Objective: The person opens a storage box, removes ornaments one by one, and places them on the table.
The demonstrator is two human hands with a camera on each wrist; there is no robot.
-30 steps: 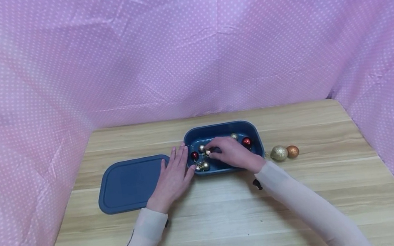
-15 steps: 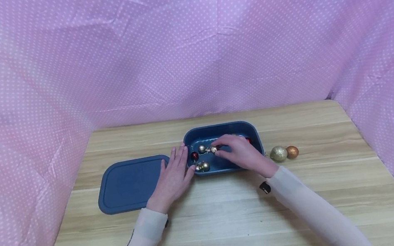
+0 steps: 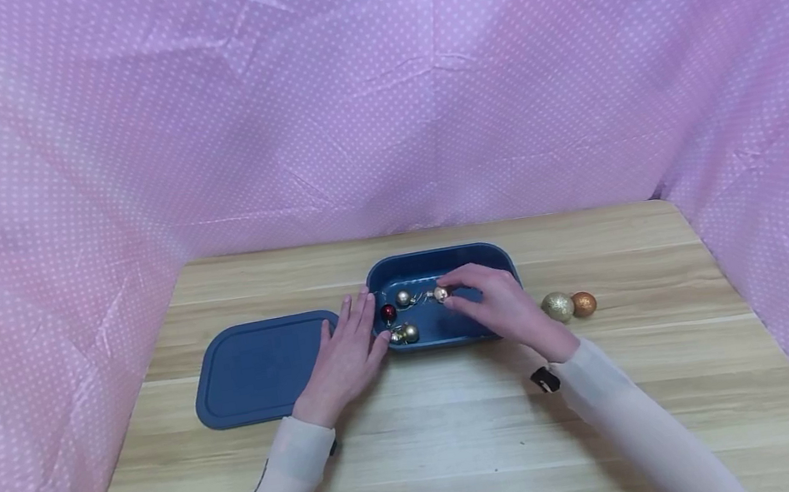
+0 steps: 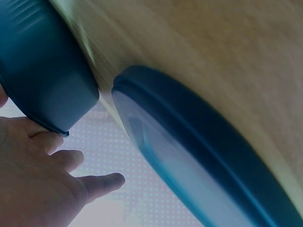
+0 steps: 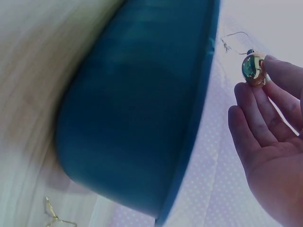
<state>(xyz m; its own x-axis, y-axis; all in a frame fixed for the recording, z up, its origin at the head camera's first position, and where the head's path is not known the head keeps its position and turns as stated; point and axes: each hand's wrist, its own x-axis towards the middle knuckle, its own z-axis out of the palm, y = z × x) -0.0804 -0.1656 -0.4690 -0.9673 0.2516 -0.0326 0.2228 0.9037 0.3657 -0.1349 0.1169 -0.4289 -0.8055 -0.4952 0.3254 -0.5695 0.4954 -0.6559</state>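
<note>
Between its thumb and fingers, my right hand (image 3: 497,303) pinches a small shiny gold Christmas bauble (image 5: 254,69) with a thin hanging loop. In the head view this bauble appears over the blue box (image 3: 453,342). My left hand (image 3: 345,358) rests at the box's left end with its fingers extended, touching the rim. Inside the box's left part lie a dark red bauble (image 3: 389,312), a pale gold bauble (image 3: 404,298) and more gold ones (image 3: 410,333) near the front. The right hand hides part of the box's right side.
Left of the box lies its blue lid (image 3: 261,371), partly under the left hand in the head view. A glittery gold bauble (image 3: 558,306) and an orange one (image 3: 584,304) sit right of the box. Pink dotted cloth (image 3: 403,93) surrounds the wooden table (image 3: 422,444).
My right hand has moved to the right across the box with the gold bauble between its fingers. The left hand has stayed in place at the box's rim.
</note>
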